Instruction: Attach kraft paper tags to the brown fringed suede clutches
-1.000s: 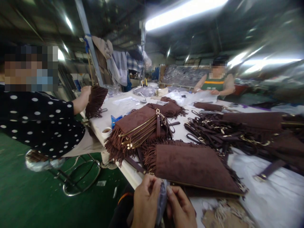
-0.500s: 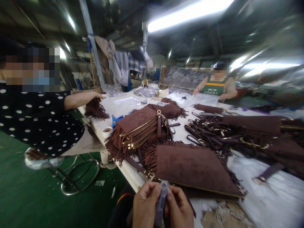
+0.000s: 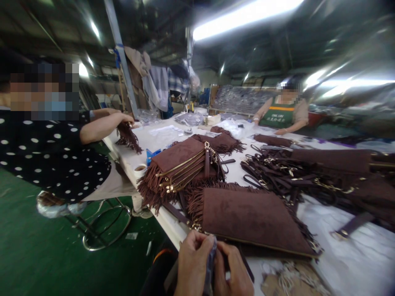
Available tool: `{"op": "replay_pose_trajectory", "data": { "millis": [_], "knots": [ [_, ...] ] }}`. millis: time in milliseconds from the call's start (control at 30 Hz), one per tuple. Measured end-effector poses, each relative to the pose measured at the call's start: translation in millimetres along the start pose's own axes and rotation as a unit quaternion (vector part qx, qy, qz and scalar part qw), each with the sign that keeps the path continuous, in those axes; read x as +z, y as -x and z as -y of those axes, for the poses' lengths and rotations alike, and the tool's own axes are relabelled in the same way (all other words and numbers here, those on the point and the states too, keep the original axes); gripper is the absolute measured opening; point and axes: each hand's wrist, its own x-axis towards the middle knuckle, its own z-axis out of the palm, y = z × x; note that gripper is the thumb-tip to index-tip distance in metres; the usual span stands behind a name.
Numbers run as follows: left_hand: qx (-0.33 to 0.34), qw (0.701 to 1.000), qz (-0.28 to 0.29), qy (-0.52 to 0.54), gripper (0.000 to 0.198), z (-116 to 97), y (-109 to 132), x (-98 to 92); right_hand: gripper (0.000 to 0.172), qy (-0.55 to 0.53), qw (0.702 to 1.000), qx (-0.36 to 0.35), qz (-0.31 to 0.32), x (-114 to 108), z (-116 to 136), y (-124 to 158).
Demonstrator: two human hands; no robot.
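Observation:
At the near edge of the table, my left hand pinches a narrow grey strip with a shiny, plastic-like surface. My right hand closes on the strip from the other side, its fingers curled. The lower end of the strip is hidden between my hands. Just beyond them lies a brown suede-look fringed bag with a gold zip along its near edge. Gold clasps and a dark strap sit at its left corner, close to my left fingertips.
Behind stands a stack of fringed bags beside a cup. Dark straps with gold hooks heap to the right. String and cardboard lie near right. One co-worker sits left holding a fringed piece; another works at the far side.
My left hand has tilted, its thumb now covering more of the strip's upper end. My right fingers have shifted along it. The left co-worker's second arm has come into view at the fringed piece.

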Motion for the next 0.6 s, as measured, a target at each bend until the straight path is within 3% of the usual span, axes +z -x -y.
{"op": "replay_pose_trajectory", "data": {
  "millis": [67,233,300,433,600],
  "knots": [
    [0.016,0.999,-0.004,-0.033,0.032,1.7,0.6,-0.2,0.026,-0.007,1.000,0.016,0.017,-1.9,2.3,0.5],
    [0.038,0.994,-0.012,-0.103,0.031,5.3,2.4,0.4,0.038,-0.035,0.975,0.190,0.110,-11.2,7.4,-5.0],
    [0.032,0.995,-0.003,-0.091,0.030,4.8,3.1,0.5,0.040,-0.040,0.966,0.217,0.135,-13.9,7.6,-9.1],
    [0.026,0.998,0.030,-0.041,0.032,5.1,4.3,-2.7,0.038,-0.006,0.969,0.205,0.139,-14.6,7.4,-15.1],
    [0.043,0.997,0.046,-0.040,0.036,13.5,6.1,-11.0,0.036,0.063,0.986,0.140,0.069,-6.9,6.9,-12.8]
  ]
}}
